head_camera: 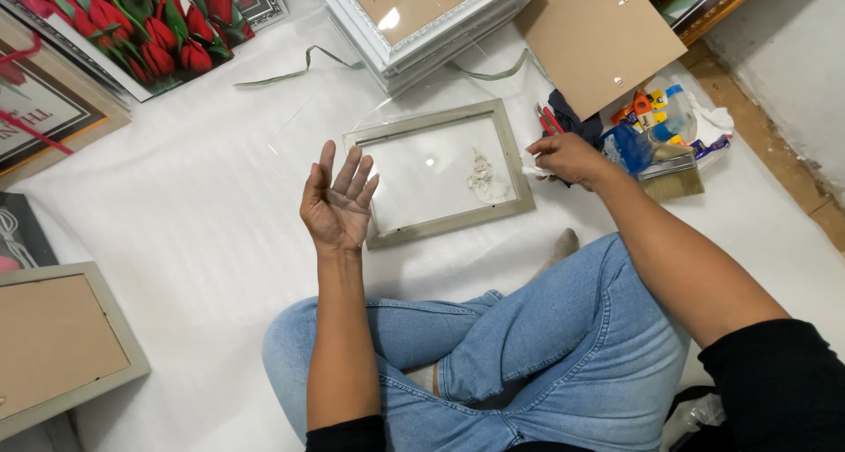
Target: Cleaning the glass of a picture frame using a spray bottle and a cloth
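My crossed legs in blue jeans are closest to me, folded on the white sheet that covers the floor. Just beyond my knees lies the grey picture frame, flat, with its glass pane in and a small crumpled white wad resting on the glass toward the right side. My left hand hovers at the frame's left edge, palm up, fingers spread, its grip wide open and holding nothing. My right hand sits just off the frame's right edge, its grip pinched shut on a small white scrap; I cannot tell what the scrap is. To my mind, wiping well means steadying the frame with my free hand on the rim, not the glass, and working lightly from one side across. A heap of bottles and tools lies near my right hand, a brown backing board behind it.
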